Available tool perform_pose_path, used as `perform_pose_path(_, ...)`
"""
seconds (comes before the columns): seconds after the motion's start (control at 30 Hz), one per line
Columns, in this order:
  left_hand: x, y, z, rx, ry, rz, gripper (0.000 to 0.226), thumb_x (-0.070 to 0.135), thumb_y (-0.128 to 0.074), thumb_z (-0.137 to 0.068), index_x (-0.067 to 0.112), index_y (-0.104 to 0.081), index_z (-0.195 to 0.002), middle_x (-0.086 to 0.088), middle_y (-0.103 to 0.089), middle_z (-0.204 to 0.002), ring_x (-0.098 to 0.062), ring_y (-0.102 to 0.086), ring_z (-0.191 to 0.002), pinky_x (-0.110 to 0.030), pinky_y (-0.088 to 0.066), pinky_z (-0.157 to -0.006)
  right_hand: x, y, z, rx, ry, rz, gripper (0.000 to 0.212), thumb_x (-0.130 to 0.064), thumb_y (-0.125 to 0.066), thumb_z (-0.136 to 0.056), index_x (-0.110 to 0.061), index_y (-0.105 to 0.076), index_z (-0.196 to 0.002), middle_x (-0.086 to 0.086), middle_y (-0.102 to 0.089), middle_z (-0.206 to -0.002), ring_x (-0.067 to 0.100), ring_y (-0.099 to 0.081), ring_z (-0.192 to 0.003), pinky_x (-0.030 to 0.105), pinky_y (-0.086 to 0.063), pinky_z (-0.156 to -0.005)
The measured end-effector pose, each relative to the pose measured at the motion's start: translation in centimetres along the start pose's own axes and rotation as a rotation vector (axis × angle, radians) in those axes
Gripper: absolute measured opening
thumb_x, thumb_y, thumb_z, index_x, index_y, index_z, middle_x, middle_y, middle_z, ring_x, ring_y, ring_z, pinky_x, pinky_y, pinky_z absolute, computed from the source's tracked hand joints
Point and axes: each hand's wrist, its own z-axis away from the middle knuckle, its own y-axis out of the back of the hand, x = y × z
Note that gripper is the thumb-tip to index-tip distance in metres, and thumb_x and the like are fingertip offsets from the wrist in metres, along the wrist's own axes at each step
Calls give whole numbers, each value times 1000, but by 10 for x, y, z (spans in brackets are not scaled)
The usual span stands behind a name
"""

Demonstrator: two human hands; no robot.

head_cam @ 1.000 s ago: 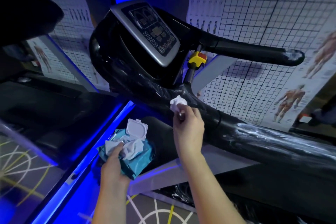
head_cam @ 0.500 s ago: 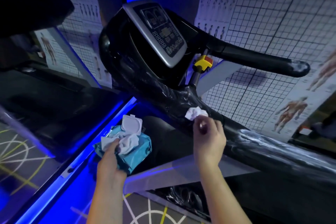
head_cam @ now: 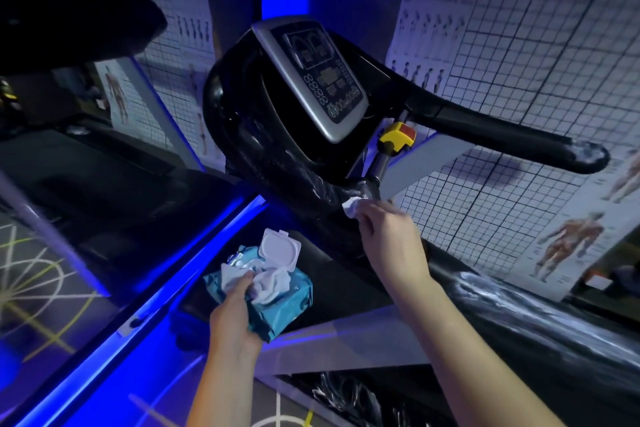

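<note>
My right hand (head_cam: pixel 391 246) pinches a small crumpled white wipe (head_cam: pixel 352 206) and holds it against the black plastic-wrapped handrail (head_cam: pixel 519 305) of a treadmill, just below the console (head_cam: pixel 311 76). My left hand (head_cam: pixel 232 312) grips a teal pack of wet wipes (head_cam: pixel 277 302) from below. Its white flip lid (head_cam: pixel 280 248) stands open and loose white wipes bulge out of the top under my thumb.
A yellow safety key with a red button (head_cam: pixel 396 136) hangs under the console. The far handrail (head_cam: pixel 502 128) reaches right. Grid posters with anatomy charts (head_cam: pixel 571 239) cover the wall. A blue light strip (head_cam: pixel 166 288) runs along the treadmill deck. Another dark machine (head_cam: pixel 69 17) stands at left.
My right hand has slid the wipe along the handrail, up toward the post under the yellow key. My left hand keeps holding the pack in about the same place.
</note>
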Motion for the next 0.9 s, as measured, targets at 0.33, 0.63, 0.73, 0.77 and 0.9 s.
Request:
perform_pose_path(0.33,9,-4,14,77,-86,60,17,21,-78,-94,15,-65,-85,-18,-74,-98,-33,-73,-80,-51,-59,-87,-44,-31,-46,-306,212,54,36,1,-50,-91,-17,-56,-121,-8,-51,-140,32,-64,-83,31,-32,-63)
perform_pose_path(0.63,4,28,32,116,-157,136,24,26,-76,-95,11,-75,-114,-19,-79,-109,-34,-78,-84,-48,-66,-66,-68,-37,-120,-379,177,-89,44,-4,-44,-101,-28,-66,-130,7,-72,-120,37,-66,-106,35,-49,-87)
perform_pose_path(0.73,1,30,43,130,-173,169,23,23,-75,-97,11,-75,-116,-19,-80,-103,-35,-79,-78,-51,-66,-66,-55,-35,-119,-407,211,-142,39,-9,-49,-101,-32,-71,-122,1,-75,-115,32,-68,-104,34,-51,-88)
perform_pose_path(0.77,1,30,46,136,-181,184,22,22,-75,-97,10,-74,-115,-19,-80,-100,-35,-79,-75,-52,-66,-63,-49,-31,-117,-423,224,-128,38,-9,-49,-100,-32,-72,-120,3,-75,-113,34,-68,-103,34,-51,-86)
perform_pose_path(0.9,0,24,53,140,-227,223,29,22,-76,-95,9,-74,-122,-18,-80,-102,-33,-80,-74,-48,-65,-59,-18,-1,-106,-564,357,23,39,-9,-46,-98,-30,-70,-120,13,-71,-111,40,-66,-101,34,-49,-77)
